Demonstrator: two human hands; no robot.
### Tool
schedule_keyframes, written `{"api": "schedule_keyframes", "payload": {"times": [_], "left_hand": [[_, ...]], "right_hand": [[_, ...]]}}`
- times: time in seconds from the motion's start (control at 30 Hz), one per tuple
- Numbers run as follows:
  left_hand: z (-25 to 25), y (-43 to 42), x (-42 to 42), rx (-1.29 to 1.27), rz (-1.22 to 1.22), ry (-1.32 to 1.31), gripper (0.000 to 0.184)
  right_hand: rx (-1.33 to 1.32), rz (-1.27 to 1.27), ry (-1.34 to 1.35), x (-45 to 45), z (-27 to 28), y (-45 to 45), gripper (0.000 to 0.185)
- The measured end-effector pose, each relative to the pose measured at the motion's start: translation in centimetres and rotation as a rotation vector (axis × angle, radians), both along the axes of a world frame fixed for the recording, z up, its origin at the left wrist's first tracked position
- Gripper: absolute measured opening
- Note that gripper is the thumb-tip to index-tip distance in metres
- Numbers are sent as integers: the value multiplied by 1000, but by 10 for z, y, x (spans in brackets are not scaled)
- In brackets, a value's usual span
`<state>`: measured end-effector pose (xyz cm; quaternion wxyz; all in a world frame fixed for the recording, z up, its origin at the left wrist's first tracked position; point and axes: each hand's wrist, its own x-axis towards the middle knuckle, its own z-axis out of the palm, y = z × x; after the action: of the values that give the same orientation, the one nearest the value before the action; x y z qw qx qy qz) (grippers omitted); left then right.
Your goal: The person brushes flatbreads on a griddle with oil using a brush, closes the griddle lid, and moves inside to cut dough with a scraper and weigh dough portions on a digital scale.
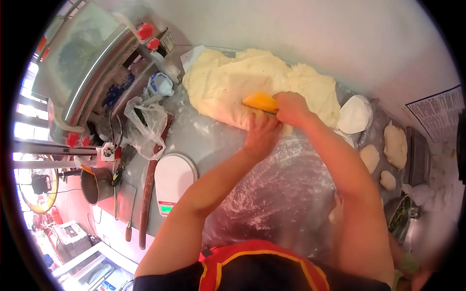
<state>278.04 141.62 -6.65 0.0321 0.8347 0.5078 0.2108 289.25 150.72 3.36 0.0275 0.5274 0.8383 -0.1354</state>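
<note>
A large mass of pale dough (218, 82) lies along the back of the floured metal table (262, 189), against the wall. My right hand (291, 109) is closed around a yellow dough scraper (259, 102), which is pressed against the dough near the middle of its front part. Just left of and below it, my left hand (262, 133) rests on the dough's front edge with its fingers spread. That hand holds nothing that I can see. The scraper's lower edge is partly hidden by the dough and my fingers.
Left of my arms stand a white scale (174, 179), a long wooden rod (148, 194), plastic bags (145, 123) and a machine (92, 72). Smaller dough pieces (395, 145) and a tray of greens (399, 213) sit at right. A blurred person (427, 252) is at lower right.
</note>
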Motion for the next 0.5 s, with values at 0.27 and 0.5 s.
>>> {"api": "schedule_keyframes", "payload": {"times": [0.27, 0.5], "left_hand": [[-13, -14, 1, -3, -26, -34, 36], [-23, -47, -9, -18, -58, 33, 35]], "right_hand": [[105, -45, -30, -23, -35, -17, 20], [180, -27, 12, -14, -36, -47, 18]]}}
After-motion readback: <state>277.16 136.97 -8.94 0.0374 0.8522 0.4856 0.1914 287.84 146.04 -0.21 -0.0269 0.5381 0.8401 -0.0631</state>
